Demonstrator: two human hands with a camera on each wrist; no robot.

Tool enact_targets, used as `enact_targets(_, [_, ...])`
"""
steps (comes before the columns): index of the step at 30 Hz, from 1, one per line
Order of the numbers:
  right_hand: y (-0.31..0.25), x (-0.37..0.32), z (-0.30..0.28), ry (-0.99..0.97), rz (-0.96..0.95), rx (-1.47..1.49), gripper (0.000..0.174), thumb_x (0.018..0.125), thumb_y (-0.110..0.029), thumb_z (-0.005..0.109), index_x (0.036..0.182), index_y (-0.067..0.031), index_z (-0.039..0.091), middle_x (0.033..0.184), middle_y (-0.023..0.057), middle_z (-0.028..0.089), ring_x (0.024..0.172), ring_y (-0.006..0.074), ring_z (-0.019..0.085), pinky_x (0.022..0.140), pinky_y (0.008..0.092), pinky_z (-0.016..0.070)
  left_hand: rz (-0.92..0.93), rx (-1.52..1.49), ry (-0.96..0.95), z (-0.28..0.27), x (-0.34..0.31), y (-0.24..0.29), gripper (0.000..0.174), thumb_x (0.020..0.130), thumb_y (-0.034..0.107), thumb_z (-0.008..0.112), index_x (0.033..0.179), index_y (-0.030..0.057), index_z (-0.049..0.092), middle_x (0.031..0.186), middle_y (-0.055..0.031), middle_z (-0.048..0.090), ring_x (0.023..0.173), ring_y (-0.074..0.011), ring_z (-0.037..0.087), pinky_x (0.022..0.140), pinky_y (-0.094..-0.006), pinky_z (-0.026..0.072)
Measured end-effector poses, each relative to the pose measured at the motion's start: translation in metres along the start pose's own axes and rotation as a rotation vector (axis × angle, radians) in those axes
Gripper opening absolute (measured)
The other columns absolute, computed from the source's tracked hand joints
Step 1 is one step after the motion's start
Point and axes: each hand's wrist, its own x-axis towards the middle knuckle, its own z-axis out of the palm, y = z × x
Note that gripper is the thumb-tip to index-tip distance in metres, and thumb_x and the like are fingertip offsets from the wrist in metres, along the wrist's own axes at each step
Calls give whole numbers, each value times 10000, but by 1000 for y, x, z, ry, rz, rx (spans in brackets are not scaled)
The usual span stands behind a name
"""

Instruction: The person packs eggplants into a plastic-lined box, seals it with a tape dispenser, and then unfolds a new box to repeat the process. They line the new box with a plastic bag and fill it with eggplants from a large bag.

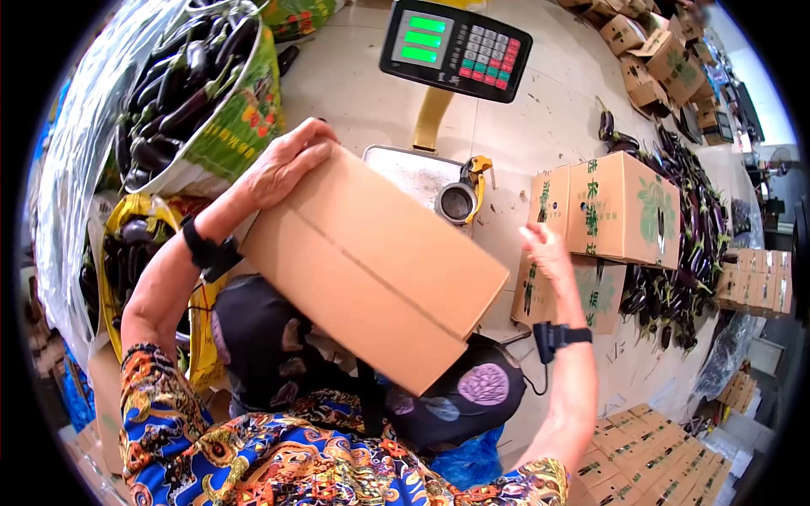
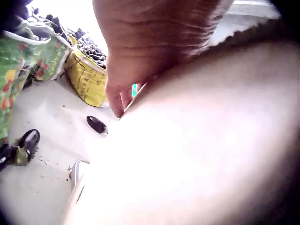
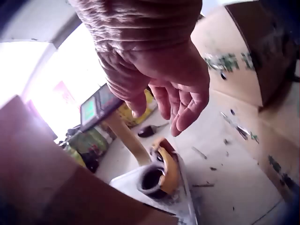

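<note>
The left hand (image 1: 291, 164) grips a carton's (image 1: 371, 270) edge; the right hand (image 1: 553, 260), apart, is loosely open. A scale (image 1: 432, 121) stands on pale tiled floor (image 1: 498, 126), eggplants (image 1: 702, 223) heaped beyond printed boxes (image 1: 624, 207).

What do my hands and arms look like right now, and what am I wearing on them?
Your left hand and right hand are bare, without gloves. Each wrist has a black strap with a small black device, the left strap and right strap; a thin dark cable hangs from the right one. Your short sleeves have a swirling blue, orange, yellow and black print.
</note>
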Motion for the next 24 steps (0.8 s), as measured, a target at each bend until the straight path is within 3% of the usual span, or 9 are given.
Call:
enact_targets(7, [29,92,110,76,55,-104,950,653,-616,804,1317,13,546,1224,225,648,1145,331,628,975,423,499,-75,-33,-50,15,5,20,305,995,196,478,1231,16,546,1167,-79,601,1133,-169,528,1034,-301,375])
enact_targets(10, [-2,104,122,72,197,-174,852,654,-570,785,1227,29,587,1169,247,658,1110,373,629,953,428,491,-113,-40,-53,16,11,26,310,983,183,476,1237,23,550,1192,-77,601,1156,-173,524,1047,-308,366])
enact_targets(11, [-8,107,127,118,219,-219,625,674,-414,752,1129,-4,626,1056,241,688,1003,398,659,879,454,516,-131,-49,-44,16,11,26,309,981,185,478,1234,24,553,1193,-77,600,1154,-172,523,1044,-308,366])
enact_targets(14, [35,135,139,336,78,-304,461,673,-300,695,1039,-22,663,914,216,712,882,412,682,794,445,544,-168,-43,4,17,12,29,302,981,200,487,1222,33,561,1173,-73,604,1123,-160,531,1022,-299,381])
enact_targets(15, [60,142,133,363,-28,-230,376,685,-239,677,989,-19,687,812,198,713,787,368,702,731,416,556,-181,-35,24,17,11,30,300,982,206,491,1218,36,564,1164,-71,607,1110,-155,536,1012,-295,388])
enact_targets(16, [63,134,114,271,-21,-27,356,693,-177,615,999,-14,692,910,235,717,931,392,696,834,462,543,-168,-24,70,17,10,28,281,990,209,504,1206,42,566,1093,-55,598,1039,-139,531,958,-284,406])
enact_targets(18, [71,111,75,218,74,320,293,696,-106,633,966,-17,704,794,91,702,719,168,660,677,327,531,-139,-11,165,19,8,24,245,1004,215,529,1183,53,571,953,-22,579,897,-106,522,849,-262,443])
enact_targets(19, [38,73,51,295,81,257,266,728,-84,635,976,-12,697,804,49,684,717,156,630,679,299,515,-164,-16,154,18,8,24,272,1000,226,497,1192,48,568,1079,-56,626,1026,-129,563,939,-273,431])
enact_targets(24, [-1,-37,-18,431,-307,976,407,831,0,662,1229,8,576,1061,59,656,915,154,639,811,295,528,-32,60,146,24,18,22,276,1020,241,505,1190,29,556,1024,-91,643,976,-164,595,904,-297,458])
